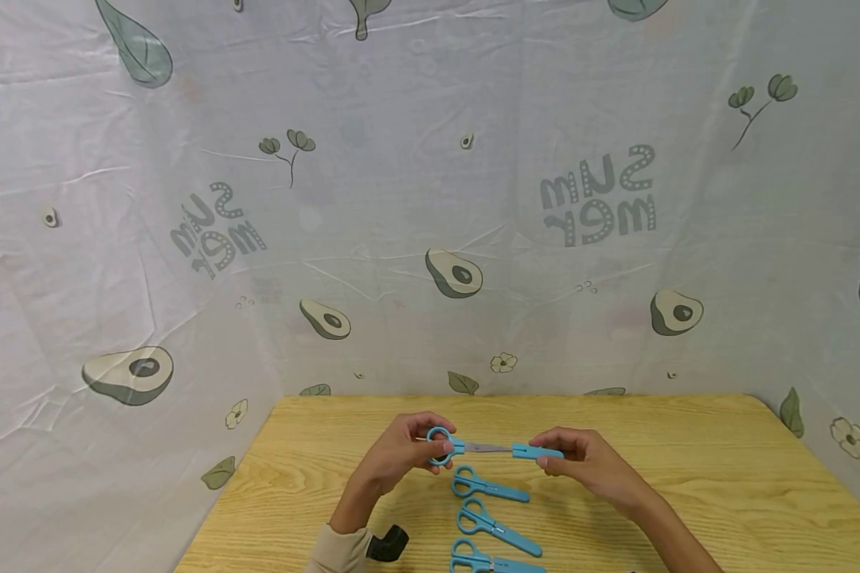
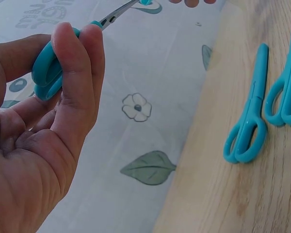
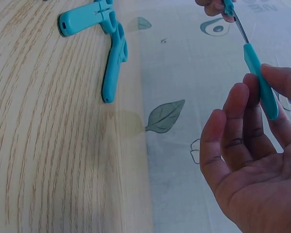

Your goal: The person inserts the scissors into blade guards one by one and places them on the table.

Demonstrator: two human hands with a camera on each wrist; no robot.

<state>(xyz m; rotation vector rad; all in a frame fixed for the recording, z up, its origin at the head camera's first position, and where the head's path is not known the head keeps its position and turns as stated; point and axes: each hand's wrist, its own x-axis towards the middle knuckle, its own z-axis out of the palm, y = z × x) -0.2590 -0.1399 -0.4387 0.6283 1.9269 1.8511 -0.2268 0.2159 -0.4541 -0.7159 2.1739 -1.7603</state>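
My left hand (image 1: 399, 452) pinches the blue handles of a pair of scissors (image 1: 459, 447), held level above the table with the blades pointing right. Between thumb and fingers, my right hand (image 1: 589, 461) grips a blue blade cover (image 1: 533, 452). The metal blades show bare between handles and cover, with the tip at or just inside the cover's mouth. In the left wrist view, the fingers curl around the handle loops (image 2: 46, 73). The right wrist view shows the cover (image 3: 262, 82) pinched, its closed end toward the palm.
Below the hands, several covered blue scissors lie in a column on the wooden table (image 1: 315, 446): an upper pair (image 1: 498, 488), a middle pair (image 1: 505, 532) and a lower pair (image 1: 502, 563) cut by the frame edge. A patterned curtain (image 1: 401, 199) hangs behind the table.
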